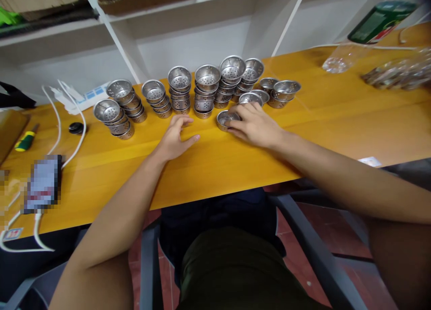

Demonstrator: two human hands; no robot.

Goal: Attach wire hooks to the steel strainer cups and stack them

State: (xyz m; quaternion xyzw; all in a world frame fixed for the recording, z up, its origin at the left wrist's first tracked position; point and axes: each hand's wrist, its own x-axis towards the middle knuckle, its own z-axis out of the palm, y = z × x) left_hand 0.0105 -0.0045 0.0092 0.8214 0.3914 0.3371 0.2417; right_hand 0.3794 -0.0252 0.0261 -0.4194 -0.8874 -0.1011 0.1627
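My right hand [256, 124] reaches over a small perforated metal cup [222, 121] that stands on the table. Its fingers are bent over the cup's near right rim and hide part of it. Another perforated cup [249, 98] is just behind those fingers. With thumb and fingers apart, my left hand [177, 139] rests near the table surface and holds nothing. Behind it are stacks of the same cups, among them a stack [179, 88] and a taller one [206, 88]. More stacks, such as one at the left [114, 119], make up the row.
White shelving [202, 36] rises behind the table [202, 166]. On the left lie a phone [43, 182] with white cables, a screwdriver [26, 140], a black round cap [76, 128] and a power strip [90, 97]. A clear bottle [340, 58] and plastic-wrapped items [397, 72] are at right.
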